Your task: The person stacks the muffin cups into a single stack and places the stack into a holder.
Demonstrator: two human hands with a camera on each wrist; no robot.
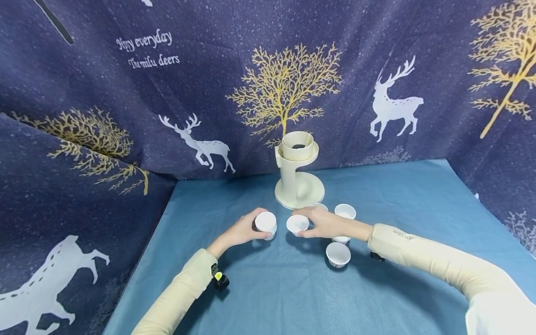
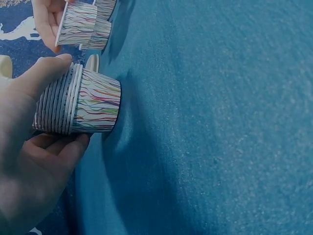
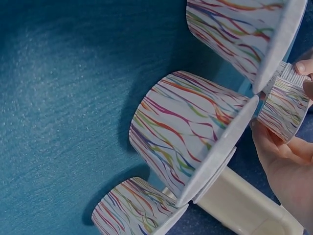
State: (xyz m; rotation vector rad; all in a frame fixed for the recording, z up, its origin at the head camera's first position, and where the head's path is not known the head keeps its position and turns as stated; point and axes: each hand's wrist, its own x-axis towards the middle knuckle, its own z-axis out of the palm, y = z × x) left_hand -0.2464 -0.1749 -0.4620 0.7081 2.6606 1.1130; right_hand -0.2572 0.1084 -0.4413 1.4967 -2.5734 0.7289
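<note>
We see a stack of paper cups near the middle of the blue table, its long axis roughly upright, openings up, narrow base down. Our left hand grasps it around the sides. Its white walls carry colourful wavy lines below tightly nested rims. Our right hand pinches a single cup, just right; loose cups sit farther right, some partly hidden by our arm. A cream stand rises on the far side.

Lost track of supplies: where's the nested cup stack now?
In the head view, the cup stack is below centre, gripped in the left hand, left of the cup in the right hand.
</note>
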